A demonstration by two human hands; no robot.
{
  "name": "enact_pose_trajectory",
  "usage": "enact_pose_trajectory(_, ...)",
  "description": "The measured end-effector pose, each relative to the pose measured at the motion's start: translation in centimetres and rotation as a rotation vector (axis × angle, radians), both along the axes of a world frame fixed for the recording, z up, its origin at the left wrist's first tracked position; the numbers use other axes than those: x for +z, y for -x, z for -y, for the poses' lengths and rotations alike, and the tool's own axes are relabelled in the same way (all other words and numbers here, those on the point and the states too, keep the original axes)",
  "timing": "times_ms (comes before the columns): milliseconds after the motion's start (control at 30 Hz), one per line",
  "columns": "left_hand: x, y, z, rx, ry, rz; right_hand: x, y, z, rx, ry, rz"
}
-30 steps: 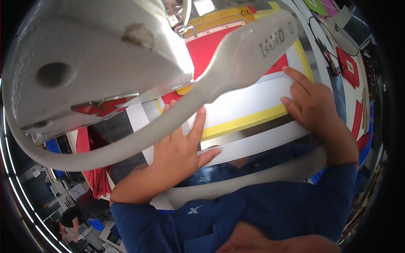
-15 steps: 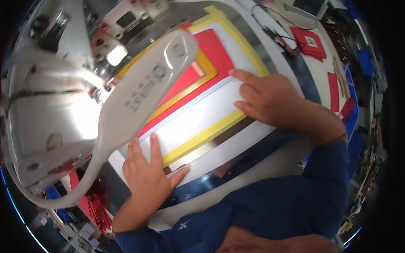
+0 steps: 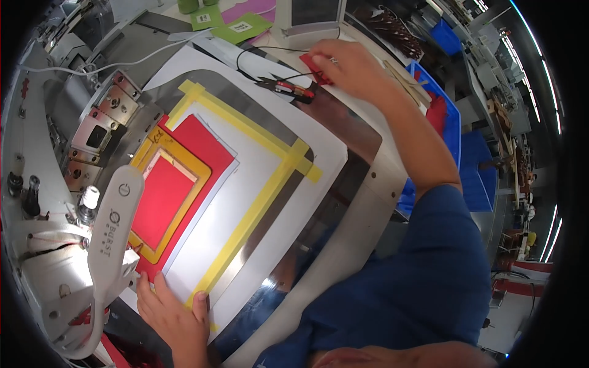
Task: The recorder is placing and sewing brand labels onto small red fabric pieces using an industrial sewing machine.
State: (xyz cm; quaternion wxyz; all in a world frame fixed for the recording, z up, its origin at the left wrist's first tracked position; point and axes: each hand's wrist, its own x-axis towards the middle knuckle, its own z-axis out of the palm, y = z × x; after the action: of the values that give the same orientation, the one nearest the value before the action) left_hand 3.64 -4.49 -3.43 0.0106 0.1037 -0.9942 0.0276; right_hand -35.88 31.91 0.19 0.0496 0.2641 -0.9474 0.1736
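My left hand [image 3: 175, 319] lies with fingers spread at the lower end of a red panel [image 3: 224, 147]; its thumb rests by the yellow tape [image 3: 242, 236]. The panel lies on white paper [image 3: 230, 208], under a yellow frame [image 3: 199, 168] with an open window showing red material. My right hand [image 3: 353, 70] is stretched to the far right, fingers curled onto small red pieces [image 3: 314, 66] and largely covering them. How many it grips, I cannot tell. Beside it lie black-and-red thread snips [image 3: 288, 89].
A sewing machine [image 3: 55, 276] stands at the left, with a white lamp [image 3: 113, 227] in front of it. Green labelled pieces [image 3: 245, 27] lie at the back, near a grey-framed screen [image 3: 313, 15]. A blue bin [image 3: 451, 122] holding red material is at the right.
My right hand has left the white paper and reached away to the red pieces. My left hand stays at the panel's lower end. The view has turned to the right.
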Motion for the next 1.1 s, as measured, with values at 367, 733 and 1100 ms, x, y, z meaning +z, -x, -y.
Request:
enact_pose_trajectory(367, -0.6, 4.9, 1.1, -0.064, -0.213, -0.082, -4.7, 6.0, -6.9, 0.079, -0.057, -0.124)
enact_pose_trajectory(733, 2.3, 3.5, 0.8, -0.056, -0.016, -0.044, 2.1, -1.4, -2.6, 0.037, 0.212, -0.018)
enact_pose_trajectory(1100, 3.3, 2.8, -0.7, 0.096, 0.066, 0.267, -2.5, -9.8, 23.6, 0.909, 0.202, -0.02)
